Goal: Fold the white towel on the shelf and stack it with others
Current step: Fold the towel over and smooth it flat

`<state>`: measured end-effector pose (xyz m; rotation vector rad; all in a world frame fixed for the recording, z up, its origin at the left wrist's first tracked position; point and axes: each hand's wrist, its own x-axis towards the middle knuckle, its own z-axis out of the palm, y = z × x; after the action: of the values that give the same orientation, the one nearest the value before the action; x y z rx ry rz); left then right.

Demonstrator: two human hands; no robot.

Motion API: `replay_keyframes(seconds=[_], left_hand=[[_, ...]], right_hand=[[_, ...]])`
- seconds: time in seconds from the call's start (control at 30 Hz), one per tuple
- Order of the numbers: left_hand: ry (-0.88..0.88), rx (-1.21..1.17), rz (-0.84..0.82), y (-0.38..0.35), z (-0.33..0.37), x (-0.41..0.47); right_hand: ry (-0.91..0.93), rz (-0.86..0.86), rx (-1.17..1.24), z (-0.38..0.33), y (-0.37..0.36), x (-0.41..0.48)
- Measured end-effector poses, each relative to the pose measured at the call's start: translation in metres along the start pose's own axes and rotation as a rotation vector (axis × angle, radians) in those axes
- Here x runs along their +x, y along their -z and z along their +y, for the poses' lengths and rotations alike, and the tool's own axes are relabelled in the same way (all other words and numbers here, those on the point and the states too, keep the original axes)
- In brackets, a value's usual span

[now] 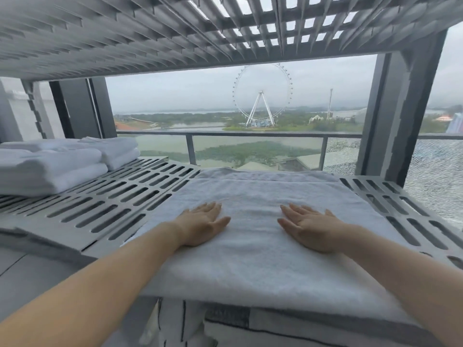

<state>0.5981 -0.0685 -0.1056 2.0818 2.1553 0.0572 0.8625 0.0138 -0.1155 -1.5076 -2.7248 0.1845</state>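
Towel [253,196]: flat under both palms, likely being smoothed for folding. Left hand [203,225], right hand [309,227]: fingers straight, gripping nothing. Stack [57,164]: far left of left hand

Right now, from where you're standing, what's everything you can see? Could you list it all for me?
White terry towel: one, white, lying flat in the middle of the lower shelf and reaching its front edge.
Folded white towels: several, white, in two piles side by side at the shelf's left end; I can't tell the exact number.
Grey slotted metal shelf: one, grey, under all the towels.
Grey slotted upper shelf: one, grey, overhead.
Grey balcony railing: one, grey with glass panels, outside beyond the shelf.
White Ferris wheel: one, white, far off outside.
Hands: two, bare; left hand and right hand rest flat on the spread towel, fingers straight.
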Motion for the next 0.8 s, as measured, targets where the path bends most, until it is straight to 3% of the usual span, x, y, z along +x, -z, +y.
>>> replay_keyframes(seconds=[0.1,0.2,0.33,0.4,0.5,0.57,0.8], left_hand=[[-0.083,-0.053,0.063,-0.003,-0.001,-0.016],[-0.099,0.007,0.003,-0.007,-0.019,-0.033],[-0.058,0.072,-0.042,0.001,-0.044,-0.053],[-0.071,0.047,0.012,0.002,-0.036,-0.063],[-0.275,-0.017,0.112,-0.01,-0.001,-0.078],[-0.379,0.02,0.083,-0.019,0.017,-0.085],[-0.407,0.024,-0.017,-0.014,0.01,-0.079]], right_hand=[[0.13,0.076,0.097,-0.034,0.004,-0.01],[0.203,0.01,0.061,-0.052,-0.006,-0.025],[0.094,-0.013,0.033,-0.037,-0.003,-0.048],[0.034,-0.028,0.011,-0.042,-0.002,-0.055],[0.054,-0.042,0.065,-0.073,-0.009,-0.061],[0.104,-0.033,0.06,-0.087,-0.014,-0.065],[-0.02,-0.035,0.02,-0.061,-0.011,-0.096]])
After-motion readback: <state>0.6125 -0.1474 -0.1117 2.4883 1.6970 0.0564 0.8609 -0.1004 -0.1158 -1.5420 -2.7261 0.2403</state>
